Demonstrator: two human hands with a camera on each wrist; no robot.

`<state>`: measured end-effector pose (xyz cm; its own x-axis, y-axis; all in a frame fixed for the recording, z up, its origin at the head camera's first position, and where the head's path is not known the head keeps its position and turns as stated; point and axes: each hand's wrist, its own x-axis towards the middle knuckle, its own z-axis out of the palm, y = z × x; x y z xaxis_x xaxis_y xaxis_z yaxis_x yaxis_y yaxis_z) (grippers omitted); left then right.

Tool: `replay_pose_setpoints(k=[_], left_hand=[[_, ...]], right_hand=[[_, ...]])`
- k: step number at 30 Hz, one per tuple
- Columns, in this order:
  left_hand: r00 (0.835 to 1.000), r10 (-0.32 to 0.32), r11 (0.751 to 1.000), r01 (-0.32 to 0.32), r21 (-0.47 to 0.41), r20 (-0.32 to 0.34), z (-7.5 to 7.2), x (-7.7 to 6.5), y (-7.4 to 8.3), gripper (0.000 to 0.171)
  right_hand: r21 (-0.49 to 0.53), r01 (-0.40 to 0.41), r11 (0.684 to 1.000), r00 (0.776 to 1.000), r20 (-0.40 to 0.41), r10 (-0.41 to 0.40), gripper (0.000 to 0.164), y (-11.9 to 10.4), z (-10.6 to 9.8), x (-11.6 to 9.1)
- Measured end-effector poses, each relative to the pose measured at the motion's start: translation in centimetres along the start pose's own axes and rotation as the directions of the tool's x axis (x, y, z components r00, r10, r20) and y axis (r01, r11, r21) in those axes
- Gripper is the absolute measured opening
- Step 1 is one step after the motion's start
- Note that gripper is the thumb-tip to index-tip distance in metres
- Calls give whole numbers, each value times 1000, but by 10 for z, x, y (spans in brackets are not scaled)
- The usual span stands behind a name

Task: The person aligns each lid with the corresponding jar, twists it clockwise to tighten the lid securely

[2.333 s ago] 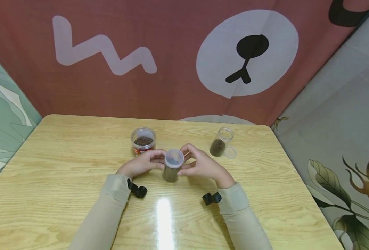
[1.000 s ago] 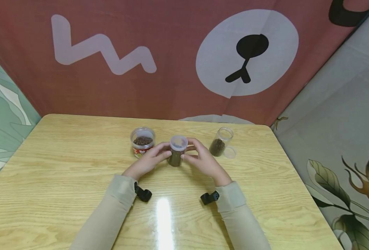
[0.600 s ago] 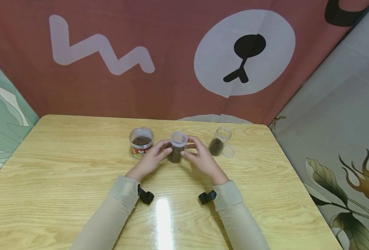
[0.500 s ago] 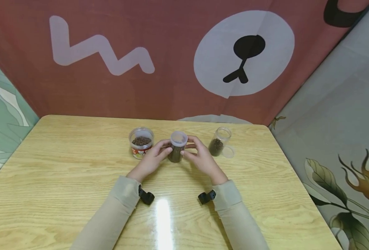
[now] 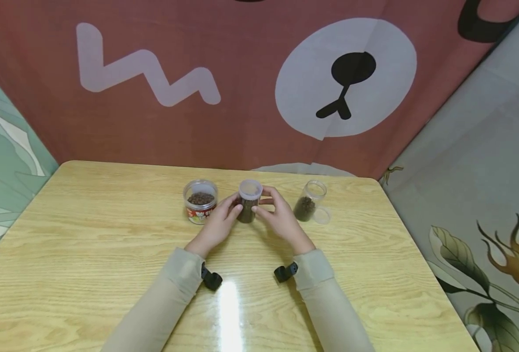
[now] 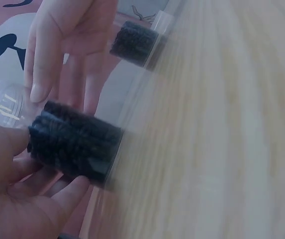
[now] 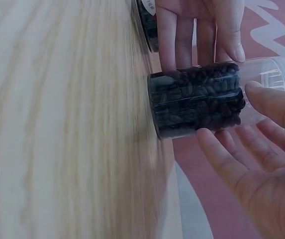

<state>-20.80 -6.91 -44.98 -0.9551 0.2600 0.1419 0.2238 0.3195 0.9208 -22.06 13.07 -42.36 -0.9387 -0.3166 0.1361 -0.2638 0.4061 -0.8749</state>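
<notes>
A clear lidded jar point(image 5: 247, 211) of dark, bean-like pieces stands upright on the table between both hands. Its translucent cap point(image 5: 250, 187) is on top. My left hand point(image 5: 218, 224) holds the jar's left side, with the thumb toward me and fingers behind. From the other side my right hand point(image 5: 282, 218) grips it, thumb in front and index finger near the cap. In the right wrist view, the jar point(image 7: 197, 102) is filled a little over halfway, its base at the tabletop.
An open, wide tub point(image 5: 200, 203) with a red label and brown pieces sits left of the hands. Right of them stands an uncapped clear jar point(image 5: 309, 203), part full, with a clear lid point(image 5: 322, 215) lying beside it. The wooden table's point(image 5: 110, 234) back edge meets a printed cloth.
Both hands have carried the lidded jar away from me toward the back of the table, into line with the tub and the uncapped jar, which have stayed put.
</notes>
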Motion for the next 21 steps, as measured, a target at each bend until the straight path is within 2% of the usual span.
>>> replay_pose_setpoints(k=[4,13,17,21], left_hand=[[1000,-24,1000,24,6,-19,3,3,0,53],[999,-16,1000,17,20,-47,3,4,1,51],[999,-1,1000,1,11,-55,3,5,1,51],[997,50,998,-52,-35,-65,5,6,0,49]], right_hand=[[-5,-2,1000,1000,-3,2,52,0,0,3],[9,8,1000,1000,-11,-8,56,2,1,6],[25,0,1000,1000,-19,1,58,0,2,7],[45,-6,999,1000,-27,7,59,0,4,6]])
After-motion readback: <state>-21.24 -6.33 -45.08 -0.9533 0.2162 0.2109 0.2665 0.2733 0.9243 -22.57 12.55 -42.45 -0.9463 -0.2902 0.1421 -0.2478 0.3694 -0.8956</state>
